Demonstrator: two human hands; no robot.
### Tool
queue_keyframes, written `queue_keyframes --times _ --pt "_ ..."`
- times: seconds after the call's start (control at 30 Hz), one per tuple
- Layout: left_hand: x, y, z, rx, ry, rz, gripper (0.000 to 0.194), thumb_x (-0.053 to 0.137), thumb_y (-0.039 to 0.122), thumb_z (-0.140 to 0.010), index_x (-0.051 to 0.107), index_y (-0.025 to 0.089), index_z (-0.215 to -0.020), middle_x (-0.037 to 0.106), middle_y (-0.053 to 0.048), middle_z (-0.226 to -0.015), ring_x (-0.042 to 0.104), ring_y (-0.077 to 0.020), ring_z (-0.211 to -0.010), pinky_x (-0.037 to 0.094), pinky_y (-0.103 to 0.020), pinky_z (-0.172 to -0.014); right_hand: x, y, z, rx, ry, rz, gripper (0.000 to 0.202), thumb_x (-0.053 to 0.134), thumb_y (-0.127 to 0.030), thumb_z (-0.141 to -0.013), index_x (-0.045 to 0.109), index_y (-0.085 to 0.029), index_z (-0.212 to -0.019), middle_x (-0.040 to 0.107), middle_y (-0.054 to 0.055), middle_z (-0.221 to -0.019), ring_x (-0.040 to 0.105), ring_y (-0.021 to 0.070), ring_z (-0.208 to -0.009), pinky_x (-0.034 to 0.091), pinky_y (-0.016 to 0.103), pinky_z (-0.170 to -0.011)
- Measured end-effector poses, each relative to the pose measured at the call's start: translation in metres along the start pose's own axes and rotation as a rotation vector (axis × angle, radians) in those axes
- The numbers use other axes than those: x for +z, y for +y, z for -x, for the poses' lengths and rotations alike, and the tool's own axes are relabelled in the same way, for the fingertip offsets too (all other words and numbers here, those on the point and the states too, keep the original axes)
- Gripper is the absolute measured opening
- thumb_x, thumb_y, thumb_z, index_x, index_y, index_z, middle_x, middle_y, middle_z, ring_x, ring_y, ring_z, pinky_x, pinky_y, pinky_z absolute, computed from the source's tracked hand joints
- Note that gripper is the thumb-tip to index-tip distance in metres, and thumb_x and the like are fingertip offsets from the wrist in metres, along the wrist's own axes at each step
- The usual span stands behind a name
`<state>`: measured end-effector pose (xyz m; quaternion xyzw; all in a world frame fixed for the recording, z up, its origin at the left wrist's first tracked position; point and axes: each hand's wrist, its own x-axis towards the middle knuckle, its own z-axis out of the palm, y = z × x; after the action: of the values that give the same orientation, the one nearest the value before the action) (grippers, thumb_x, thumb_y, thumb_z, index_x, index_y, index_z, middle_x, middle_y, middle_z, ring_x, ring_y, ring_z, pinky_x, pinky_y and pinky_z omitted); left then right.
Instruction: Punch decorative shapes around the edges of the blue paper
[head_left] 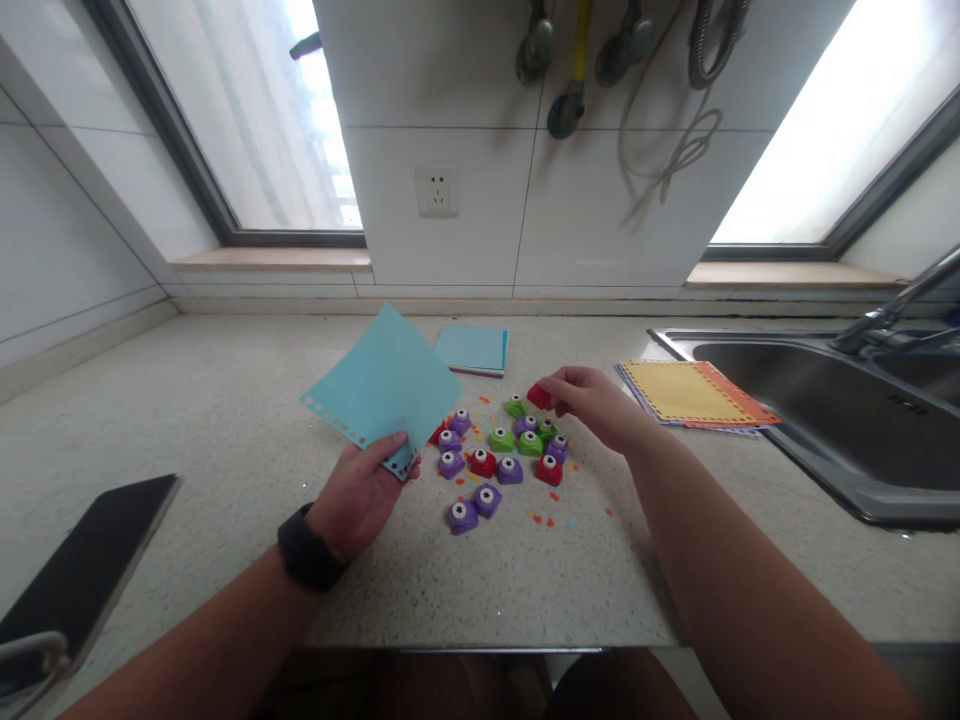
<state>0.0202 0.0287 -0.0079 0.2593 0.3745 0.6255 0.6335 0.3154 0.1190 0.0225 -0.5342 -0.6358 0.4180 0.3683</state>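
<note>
My left hand (367, 490) grips a light blue sheet of paper (390, 370) by its near corner, thumb on top. Small shapes are punched along the sheet's lower left edge and near the thumb. Between the thumb and fingers of my right hand (585, 400) is a red craft punch (538, 395), lifted over the far side of a group of punches. Several purple punches (510, 470), green punches (530, 443) and red punches (482, 462) stand on the counter between my hands. Tiny coloured paper cutouts (551, 496) lie scattered among them.
Behind the punches lies a stack of blue paper (472, 348). To the right, yellow and orange punched sheets (675, 390) rest beside the steel sink (750, 440) and its faucet (892, 310). A dark flat panel (82, 570) occupies the counter's left side.
</note>
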Motion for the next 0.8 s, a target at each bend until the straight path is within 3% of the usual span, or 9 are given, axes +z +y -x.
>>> queue_keyframes --times 0.1,0.2,0.5,0.63,0.8 --pt "-0.001 -0.002 0.000 0.021 -0.019 -0.023 0.026 0.082 0.016 -0.074 0.066 0.020 -0.095 0.071 0.002 -0.087 0.065 -0.0117 -0.065 0.055 -0.025 -0.058 0.007 -0.005 0.004 -0.024 -0.066 -0.249 0.019 0.073 -0.037 -0.083 0.071 -0.019 -0.087 0.076 0.009 -0.092 0.067 0.0180 -0.078 0.054 0.034 -0.074" --pt "-0.002 -0.004 -0.001 0.032 -0.026 -0.050 0.027 0.083 0.018 -0.075 0.065 0.020 -0.096 0.071 0.002 -0.089 0.064 -0.0117 -0.067 0.056 -0.026 -0.058 0.016 -0.011 0.009 -0.041 -0.077 -0.377 0.028 0.080 -0.038 -0.078 0.072 -0.019 -0.097 0.076 0.009 -0.097 0.068 0.0186 -0.084 0.055 0.035 -0.080" --pt "-0.003 -0.005 -0.001 0.026 -0.023 -0.119 0.023 0.083 0.022 -0.076 0.065 0.024 -0.091 0.068 0.003 -0.083 0.064 -0.0130 -0.070 0.056 -0.024 -0.061 0.044 -0.021 0.022 -0.085 -0.093 -0.547 0.024 0.079 -0.039 -0.080 0.071 -0.021 -0.092 0.071 0.003 -0.087 0.066 0.0159 -0.077 0.055 0.034 -0.079" --pt "-0.002 -0.006 -0.002 0.038 -0.009 -0.100 0.030 0.084 0.017 -0.074 0.068 0.025 -0.097 0.069 0.002 -0.083 0.066 -0.0144 -0.072 0.057 -0.024 -0.063 0.051 -0.020 0.023 -0.077 -0.146 -0.598 0.026 0.080 -0.039 -0.079 0.069 -0.020 -0.094 0.071 0.004 -0.090 0.069 0.0162 -0.080 0.057 0.035 -0.081" --pt "-0.004 -0.009 -0.004 0.090 -0.040 -0.015 0.038 0.081 0.012 -0.077 0.070 0.029 -0.108 0.074 0.000 -0.097 0.068 -0.0158 -0.079 0.058 -0.026 -0.073 0.052 -0.024 0.030 -0.232 -0.097 -0.536 0.033 0.084 -0.032 -0.076 0.067 -0.020 -0.101 0.073 0.005 -0.095 0.068 0.0149 -0.081 0.057 0.033 -0.080"
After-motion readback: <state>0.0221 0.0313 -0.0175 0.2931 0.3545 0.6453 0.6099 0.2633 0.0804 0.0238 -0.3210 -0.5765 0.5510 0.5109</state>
